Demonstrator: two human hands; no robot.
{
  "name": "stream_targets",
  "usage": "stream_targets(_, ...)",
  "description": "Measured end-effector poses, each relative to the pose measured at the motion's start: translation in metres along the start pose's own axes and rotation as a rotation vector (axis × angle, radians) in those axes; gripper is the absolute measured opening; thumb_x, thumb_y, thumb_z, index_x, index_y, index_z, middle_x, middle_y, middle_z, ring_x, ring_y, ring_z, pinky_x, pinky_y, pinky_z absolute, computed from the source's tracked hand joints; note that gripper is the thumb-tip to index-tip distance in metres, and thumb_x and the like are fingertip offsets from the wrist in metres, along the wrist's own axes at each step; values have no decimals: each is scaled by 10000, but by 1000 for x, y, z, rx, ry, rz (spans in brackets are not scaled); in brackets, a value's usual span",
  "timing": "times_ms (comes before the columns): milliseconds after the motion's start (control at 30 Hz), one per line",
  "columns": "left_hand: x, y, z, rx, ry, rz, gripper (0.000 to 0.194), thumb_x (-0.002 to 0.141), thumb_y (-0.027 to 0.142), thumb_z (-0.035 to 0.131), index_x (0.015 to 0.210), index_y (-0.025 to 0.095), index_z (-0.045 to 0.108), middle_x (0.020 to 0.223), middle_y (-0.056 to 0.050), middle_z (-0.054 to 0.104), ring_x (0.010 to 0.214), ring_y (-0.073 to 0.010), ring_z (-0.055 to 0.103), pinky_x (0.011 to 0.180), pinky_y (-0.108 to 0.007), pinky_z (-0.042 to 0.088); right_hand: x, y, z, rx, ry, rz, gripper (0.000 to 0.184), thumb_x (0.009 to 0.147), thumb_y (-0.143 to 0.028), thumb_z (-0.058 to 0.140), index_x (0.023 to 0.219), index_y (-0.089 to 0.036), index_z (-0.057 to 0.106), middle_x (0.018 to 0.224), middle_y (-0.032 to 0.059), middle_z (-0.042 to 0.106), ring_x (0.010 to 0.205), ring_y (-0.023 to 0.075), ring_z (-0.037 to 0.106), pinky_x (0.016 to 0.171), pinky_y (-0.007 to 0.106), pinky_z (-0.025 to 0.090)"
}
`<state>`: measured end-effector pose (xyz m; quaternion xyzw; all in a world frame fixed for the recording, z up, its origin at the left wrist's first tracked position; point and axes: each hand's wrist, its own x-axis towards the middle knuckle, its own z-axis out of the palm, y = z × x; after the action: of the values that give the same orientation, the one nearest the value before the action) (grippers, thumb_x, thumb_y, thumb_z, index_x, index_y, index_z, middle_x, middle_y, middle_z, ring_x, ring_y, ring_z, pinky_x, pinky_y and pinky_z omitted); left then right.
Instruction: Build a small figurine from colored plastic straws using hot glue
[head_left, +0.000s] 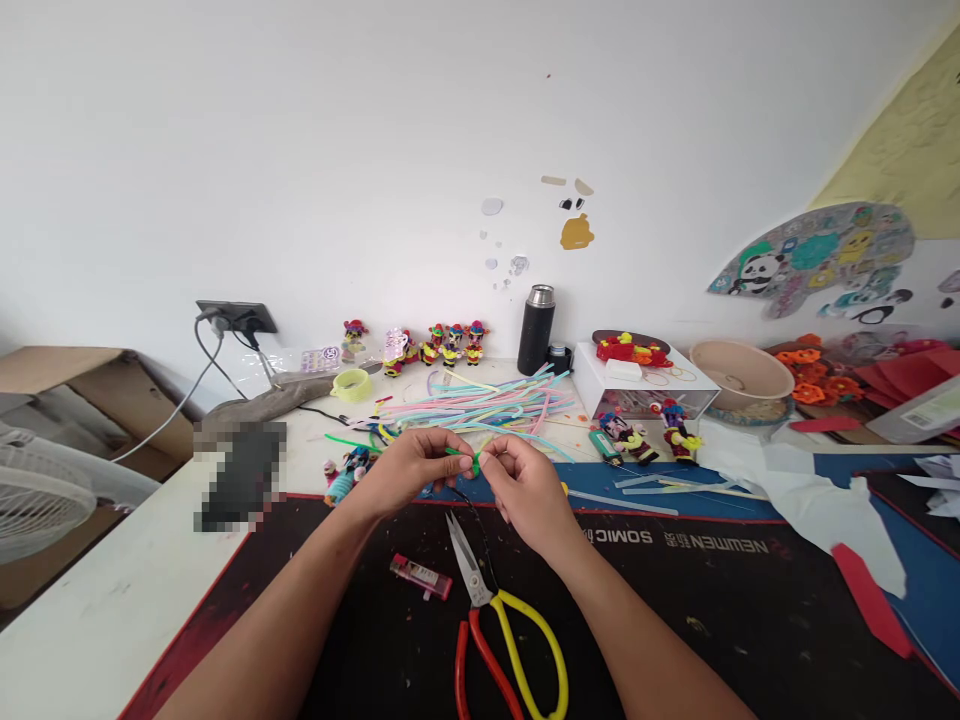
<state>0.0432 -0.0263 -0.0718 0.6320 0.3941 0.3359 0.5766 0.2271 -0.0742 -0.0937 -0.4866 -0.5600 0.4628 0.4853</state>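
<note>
A small bright green pipe cleaner (476, 464), bent or twisted, is pinched between both hands above the dark mat. My left hand (427, 460) grips it from the left with thumb and forefinger. From the right, my right hand (525, 490) closes on it with thumb and fingertips, nearly touching the left. How it is twisted is too small to make out. Below the hands lie scissors (480, 590) with one red and one yellow handle, blades slightly apart. A pink lighter (421, 577) rests left of them. Behind the hands spreads a pile of pastel pipe cleaners (487, 400).
Several small figures (452, 345) stand along the wall near a black thermos (536, 330). A white box (652, 378) and a pinkish bowl (741, 372) are at the back right. Roll of yellow tape (352, 385), blurred dark object (241, 478) and fan (45, 490) are leftward.
</note>
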Motion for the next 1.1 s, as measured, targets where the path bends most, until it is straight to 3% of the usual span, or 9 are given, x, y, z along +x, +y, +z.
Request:
stream_targets(167,1,-4,2,-51,105,13,436,673,544,899,826,163,752,632,6,636,554,-116,515,529,-235,424,0,0,0,69,-19,7,251,929,-474,632,904,-232,573,534,-91,489,383,102,387,398,239,290)
stream_targets(467,0,-3,3,-41,8,-3,402,690,517,894,810,160,754,715,-27,714,567,-116,532,542,-238,429,0,0,0,61,10,14,250,916,-463,629,850,-239,541,525,-95,482,369,97,379,396,237,274)
stream_targets(700,3,-5,-2,-52,58,-26,379,695,511,883,756,159,758,692,-40,712,555,-120,520,531,-243,405,0,3,-1,-25,-27,-8,202,942,-426,585,864,-242,556,521,-99,440,394,106,347,426,249,223)
stream_targets(933,-1,-2,-2,359,74,180,178,831,356,760,769,190,772,770,-24,741,746,-176,628,693,-262,448,-1,1,0,-329,-80,-21,72,892,-264,603,830,-226,607,518,-86,436,460,117,354,463,258,202)
stream_targets(1100,0,0,-3,151,47,72,271,782,433,803,786,169,744,669,8,659,615,-134,544,600,-247,434,0,3,1,-253,-43,-31,123,927,-331,596,856,-230,596,535,-81,473,462,120,401,466,251,247)
